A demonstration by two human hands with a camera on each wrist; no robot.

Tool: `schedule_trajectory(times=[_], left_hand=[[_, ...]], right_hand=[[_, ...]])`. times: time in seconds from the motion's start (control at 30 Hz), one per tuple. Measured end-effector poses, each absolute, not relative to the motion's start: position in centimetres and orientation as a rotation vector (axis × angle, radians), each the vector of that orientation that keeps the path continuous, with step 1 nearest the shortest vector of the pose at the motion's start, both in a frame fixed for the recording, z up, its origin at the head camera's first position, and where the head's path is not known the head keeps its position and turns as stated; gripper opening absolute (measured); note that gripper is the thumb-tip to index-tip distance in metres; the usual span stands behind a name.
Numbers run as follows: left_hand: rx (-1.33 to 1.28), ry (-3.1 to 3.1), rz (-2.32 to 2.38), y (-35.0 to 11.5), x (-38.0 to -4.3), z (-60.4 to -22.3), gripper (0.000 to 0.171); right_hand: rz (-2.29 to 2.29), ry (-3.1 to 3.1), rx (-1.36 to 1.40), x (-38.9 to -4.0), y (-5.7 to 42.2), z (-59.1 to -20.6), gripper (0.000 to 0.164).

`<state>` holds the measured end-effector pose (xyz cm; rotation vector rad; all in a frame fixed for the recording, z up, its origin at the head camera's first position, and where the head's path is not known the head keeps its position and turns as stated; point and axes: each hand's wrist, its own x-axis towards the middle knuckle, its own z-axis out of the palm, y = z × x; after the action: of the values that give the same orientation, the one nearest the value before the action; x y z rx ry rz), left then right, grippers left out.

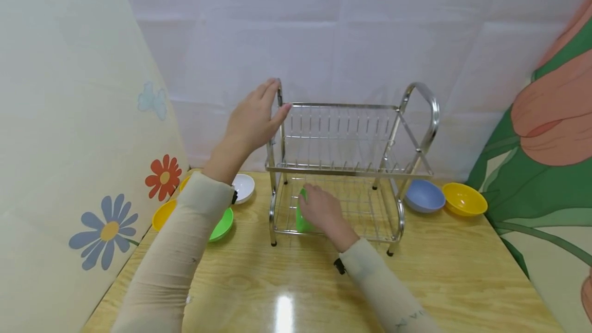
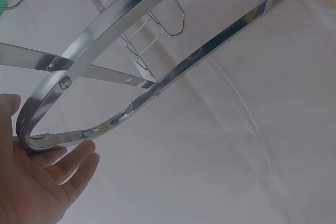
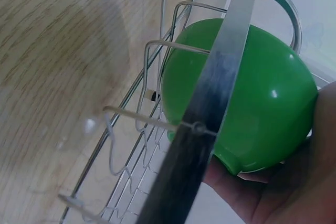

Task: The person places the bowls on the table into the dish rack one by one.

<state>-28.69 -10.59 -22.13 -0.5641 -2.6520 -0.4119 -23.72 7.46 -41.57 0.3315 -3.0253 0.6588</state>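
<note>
A two-tier metal dish rack [image 1: 324, 170] stands on the table against the back wall. At the top of its left side frame, my left hand [image 1: 254, 117] rests with fingers extended over the curved rail [image 2: 39, 100]. Low at the rack's front left, my right hand [image 1: 321, 210] grips a green bowl [image 1: 302, 219] at the lower tier. The right wrist view shows this bowl tipped on its side behind the rack's flat front bar [image 3: 226, 72], with fingers around its edge and base.
Left of the rack are a white bowl [image 1: 243, 187], another green bowl [image 1: 223, 225] and a yellow bowl [image 1: 163, 215], partly behind my left sleeve. A blue bowl [image 1: 424, 196] and a yellow bowl [image 1: 464, 199] sit right of it. Flower-patterned panels flank the wooden table [image 1: 250, 287].
</note>
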Motion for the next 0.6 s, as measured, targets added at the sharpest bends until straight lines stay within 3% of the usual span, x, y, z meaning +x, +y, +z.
schedule_trajectory(times=[0.4, 0.6], left_hand=[[-0.547, -2.629, -0.394, -10.3, -29.2, -22.2, 0.066], [-0.539, -2.539, -0.459, -10.5, -29.1, -22.8, 0.057]], right_hand=[[0.493, -3.069, 0.336, -23.9, 6.3, -41.5, 0.042], [0.481, -3.103, 0.312, -23.8, 5.3, -41.5, 0.052]])
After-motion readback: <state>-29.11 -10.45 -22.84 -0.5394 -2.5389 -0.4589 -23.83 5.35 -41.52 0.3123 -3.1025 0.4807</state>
